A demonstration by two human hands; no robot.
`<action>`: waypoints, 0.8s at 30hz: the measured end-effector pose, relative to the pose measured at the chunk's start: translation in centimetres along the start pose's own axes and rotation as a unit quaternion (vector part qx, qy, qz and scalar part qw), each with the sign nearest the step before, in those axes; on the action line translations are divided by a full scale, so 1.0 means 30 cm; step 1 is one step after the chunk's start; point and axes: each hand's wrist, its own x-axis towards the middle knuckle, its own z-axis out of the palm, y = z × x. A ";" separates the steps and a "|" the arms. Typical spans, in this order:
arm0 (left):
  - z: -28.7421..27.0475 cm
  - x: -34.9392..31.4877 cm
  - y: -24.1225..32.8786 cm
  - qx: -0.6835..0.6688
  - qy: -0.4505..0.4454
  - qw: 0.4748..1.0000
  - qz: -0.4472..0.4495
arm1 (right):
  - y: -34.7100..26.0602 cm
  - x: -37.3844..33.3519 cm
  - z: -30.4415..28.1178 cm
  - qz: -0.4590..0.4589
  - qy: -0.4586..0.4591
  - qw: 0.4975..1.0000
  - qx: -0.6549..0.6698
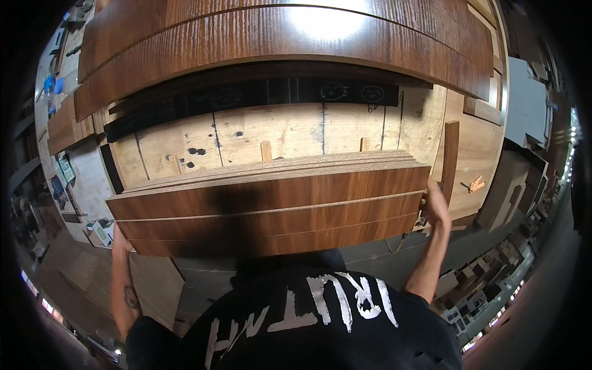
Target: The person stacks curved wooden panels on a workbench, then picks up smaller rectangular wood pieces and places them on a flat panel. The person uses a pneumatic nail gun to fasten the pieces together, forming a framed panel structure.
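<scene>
A stack of brown wood-grain boards [296, 222] lies across the near side of the bench, its raw particleboard edges facing away from me. At the left end, my left hand [122, 239] grips the lower corner, with most of its fingers hidden by the boards. My right hand [436, 200] is closed round the opposite end, its fingers partly behind the edge. The front boards tilt toward my body, and a dark shadow falls on their left half.
Large glossy wood-grain panels [246, 40] cover the far side. Before them lies a black strip [259, 95] with chalk drawings. Small wooden blocks [266, 151] stand on the stained plywood bench top [271, 126]. At right are a brown strip [451, 154] and a small orange object [476, 184].
</scene>
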 end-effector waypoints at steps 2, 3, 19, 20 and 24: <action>-0.036 0.012 -0.009 0.044 0.006 0.999 0.016 | -0.136 -0.200 0.011 -0.097 0.077 0.981 -0.147; -0.065 0.024 -0.012 0.065 -0.001 0.997 0.028 | -0.157 -0.273 -0.004 -0.159 0.074 0.970 -0.170; 0.047 -0.160 -0.344 -0.046 -0.135 0.965 0.222 | 0.516 -0.044 0.021 -0.268 0.064 0.947 0.168; 0.085 -0.177 -0.344 -0.062 -0.150 0.963 0.216 | 0.529 -0.023 0.034 -0.248 0.033 0.946 0.207; 0.043 -0.104 -0.333 -0.012 -0.196 0.947 0.253 | 0.455 -0.029 0.049 -0.223 -0.044 0.953 0.202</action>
